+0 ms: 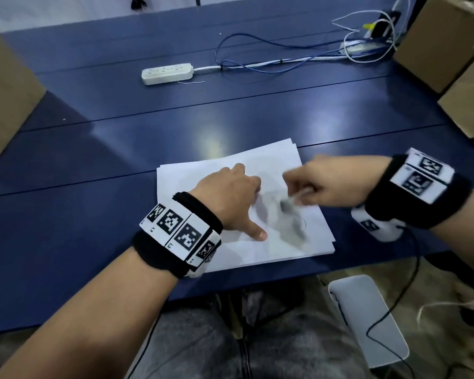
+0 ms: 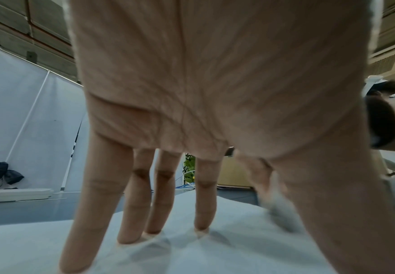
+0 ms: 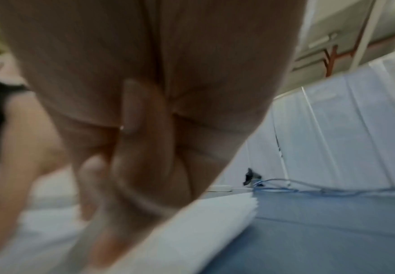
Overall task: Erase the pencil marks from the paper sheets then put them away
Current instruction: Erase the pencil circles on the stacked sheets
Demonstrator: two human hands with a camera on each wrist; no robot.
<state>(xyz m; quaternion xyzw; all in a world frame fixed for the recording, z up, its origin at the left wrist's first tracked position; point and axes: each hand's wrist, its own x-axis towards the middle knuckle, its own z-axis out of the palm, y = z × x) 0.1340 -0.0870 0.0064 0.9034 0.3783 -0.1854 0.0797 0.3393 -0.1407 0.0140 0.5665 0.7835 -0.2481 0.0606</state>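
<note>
While the left hand presses its spread, straight fingers flat on the stack of paper sheets near the front edge of the blue table, the right hand is curled around a small blurred thing at the smudged grey pencil marks, most likely an eraser. Erasing looks to be the step in hand, and much of the smudge remains. Next comes more rubbing with the sheet pinned firmly, so that it neither creases nor slides.

We saw white paper sheets smudged grey, lying on a dark blue table. Beyond the sheets sat a white power strip with blue cables. Wristbands were black with black-and-white square markers. Brown cardboard boxes stood at the table's edges.
</note>
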